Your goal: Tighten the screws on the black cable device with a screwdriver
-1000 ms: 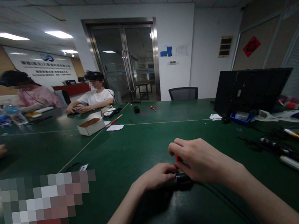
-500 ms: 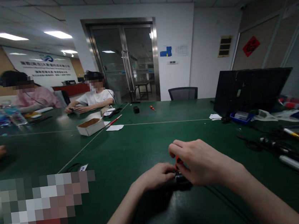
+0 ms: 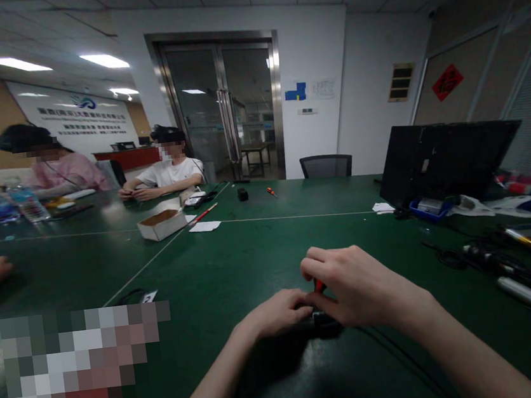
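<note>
My right hand is closed round the orange-red handle of a small screwdriver, held upright with its tip hidden behind the fingers. Just below it lies a black cylindrical device with a thin cable trailing toward the front edge. My left hand grips this device from the left, fingers curled over its top and meeting the right fingertips. Most of the device is covered by hands and shadow.
Silver-and-black rods with cables crowd the right side, before a black monitor and a blue tray. Ahead lie another screwdriver, a black block and an open cardboard box. Co-workers sit at the left.
My right fingers have shifted slightly around the screwdriver's handle, so less of its lower part shows. The left hand and the black device stay in place.
</note>
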`<state>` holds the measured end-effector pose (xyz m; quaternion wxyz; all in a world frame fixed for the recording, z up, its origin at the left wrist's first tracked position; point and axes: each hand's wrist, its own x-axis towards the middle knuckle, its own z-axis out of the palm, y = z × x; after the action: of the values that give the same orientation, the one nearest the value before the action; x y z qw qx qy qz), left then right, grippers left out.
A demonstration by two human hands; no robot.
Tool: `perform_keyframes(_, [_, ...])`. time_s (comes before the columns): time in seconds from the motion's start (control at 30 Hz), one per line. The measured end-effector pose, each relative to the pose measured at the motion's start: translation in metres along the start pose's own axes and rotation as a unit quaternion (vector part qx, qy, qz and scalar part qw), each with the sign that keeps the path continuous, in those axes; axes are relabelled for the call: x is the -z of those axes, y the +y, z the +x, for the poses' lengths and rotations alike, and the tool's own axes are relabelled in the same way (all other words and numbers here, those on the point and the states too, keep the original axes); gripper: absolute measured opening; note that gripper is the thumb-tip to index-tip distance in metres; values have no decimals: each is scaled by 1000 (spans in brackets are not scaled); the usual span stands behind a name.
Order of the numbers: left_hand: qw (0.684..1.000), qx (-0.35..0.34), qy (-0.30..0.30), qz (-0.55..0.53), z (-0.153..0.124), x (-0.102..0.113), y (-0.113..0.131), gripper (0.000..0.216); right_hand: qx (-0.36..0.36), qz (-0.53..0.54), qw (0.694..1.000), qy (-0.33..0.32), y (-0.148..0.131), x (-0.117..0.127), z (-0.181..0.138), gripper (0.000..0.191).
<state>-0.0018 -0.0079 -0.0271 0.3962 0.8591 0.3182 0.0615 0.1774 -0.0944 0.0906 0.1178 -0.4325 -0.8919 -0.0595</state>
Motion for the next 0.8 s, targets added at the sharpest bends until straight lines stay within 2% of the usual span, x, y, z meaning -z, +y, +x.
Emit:
perform_keyframes(0.13, [1000, 11, -2, 9, 0, 1, 1, 28, 7, 29, 999, -16, -1, 1, -2, 13])
perform_keyframes(0.37, [999, 32, -5, 17, -2, 2, 4, 27, -28, -36, 999, 1, 0, 1, 0, 6])
perform_keyframes(0.5, [1000, 15, 3, 2, -3, 3, 4, 30, -45, -56, 997, 4, 3, -2, 2, 17])
perform_keyframes(0.67, [1000, 4, 3, -8, -1, 1, 2, 27, -7, -10, 1000, 8, 2, -2, 0, 9])
perform_keyframes(0.8, [1000, 2, -4, 0, 0, 0, 1, 29, -3, 9, 1000, -8, 0, 0, -2, 13])
